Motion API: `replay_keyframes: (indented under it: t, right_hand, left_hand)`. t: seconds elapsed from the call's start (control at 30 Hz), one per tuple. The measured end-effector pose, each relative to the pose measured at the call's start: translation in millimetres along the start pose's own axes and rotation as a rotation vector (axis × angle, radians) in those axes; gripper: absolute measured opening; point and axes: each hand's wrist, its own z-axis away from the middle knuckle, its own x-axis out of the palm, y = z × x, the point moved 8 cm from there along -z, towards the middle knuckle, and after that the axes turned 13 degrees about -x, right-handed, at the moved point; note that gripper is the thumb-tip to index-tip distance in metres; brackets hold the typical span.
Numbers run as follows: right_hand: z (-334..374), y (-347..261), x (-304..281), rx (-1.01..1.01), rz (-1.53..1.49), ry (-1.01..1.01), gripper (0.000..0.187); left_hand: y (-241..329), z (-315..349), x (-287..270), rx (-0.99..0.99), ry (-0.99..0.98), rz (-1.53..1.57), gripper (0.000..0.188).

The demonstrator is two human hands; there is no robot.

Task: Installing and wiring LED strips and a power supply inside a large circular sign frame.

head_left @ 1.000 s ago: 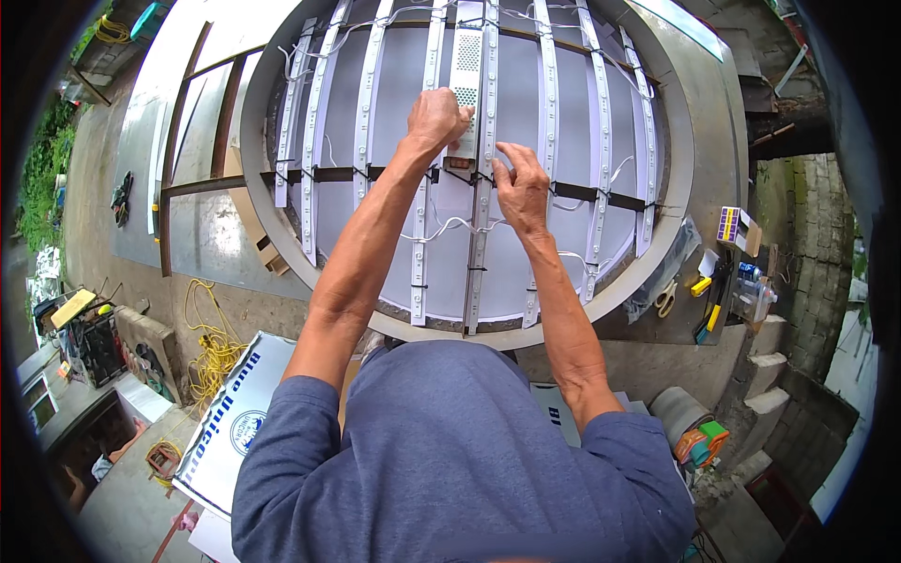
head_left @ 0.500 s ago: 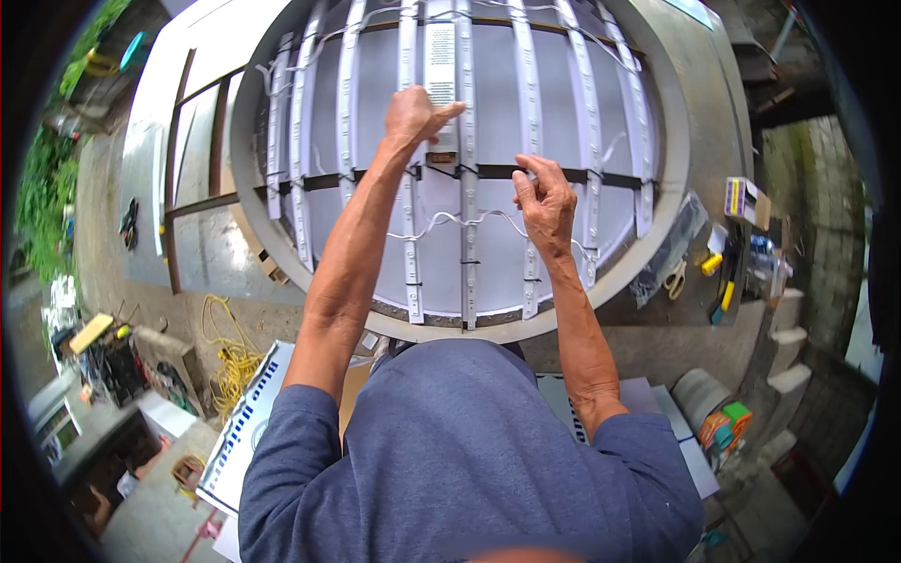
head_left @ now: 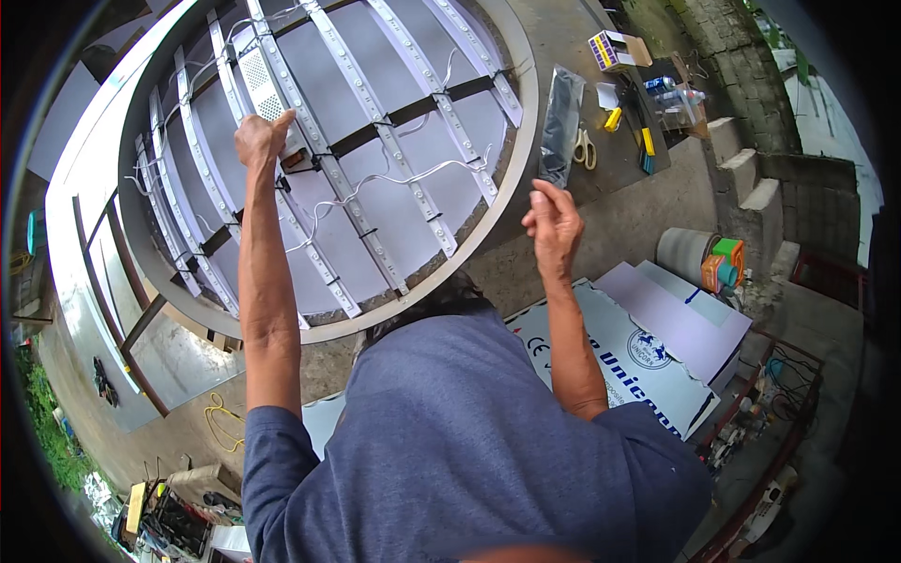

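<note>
My left hand (head_left: 263, 141) is closed round the lower part of a long, pale perforated power supply (head_left: 257, 77), its thumb lying across the top. The power supply lies between LED strips inside a large round metal frame (head_left: 526, 103). Several white LED strips (head_left: 399, 174) cross the frame, joined by a thin white wire (head_left: 375, 176) and tied with black ties. My right hand (head_left: 556, 225) is outside the frame's rim, just below a dark plastic bag (head_left: 560, 122). Its fingers are loosely bent and apart from the thumb, with nothing visible between them.
On the bench right of the frame are scissors (head_left: 585, 148), a yellow-and-black cutter (head_left: 647, 139) and a small open box (head_left: 615, 51). A large printed carton (head_left: 601, 328) lies below my right arm. Concrete steps (head_left: 737, 169) rise at the right, and metal framing (head_left: 103, 272) stands left.
My view has turned to the right. My right hand has moved from above the LED strips to outside the rim near the plastic bag. My left hand stays on the power supply.
</note>
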Motion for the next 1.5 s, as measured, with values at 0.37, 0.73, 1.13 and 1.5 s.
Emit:
replay_keyframes:
  t: [0.37, 0.73, 1.13, 1.5]
  right_hand:
    - [-97.0, 158.6, -96.2, -0.036, 0.572, -0.177, 0.021]
    - [-98.0, 188.7, -110.7, -0.043, 0.36, -0.238, 0.024]
    - [-118.2, 207.9, -101.8, -0.174, 0.868, -0.48, 0.028]
    - [-123.3, 221.1, -93.2, -0.04, 0.752, -0.432, 0.025]
  left_hand:
    - [-6.5, -2.6, 10.4, 0.046, -0.014, 0.007, 0.071]
    - [-1.5, 1.5, 10.3, -0.015, 0.22, -0.05, 0.064]
    - [-11.5, 40.6, -2.7, -0.159, 0.09, 0.192, 0.05]
    - [-24.2, 48.9, -12.1, -0.162, 0.044, 0.414, 0.036]
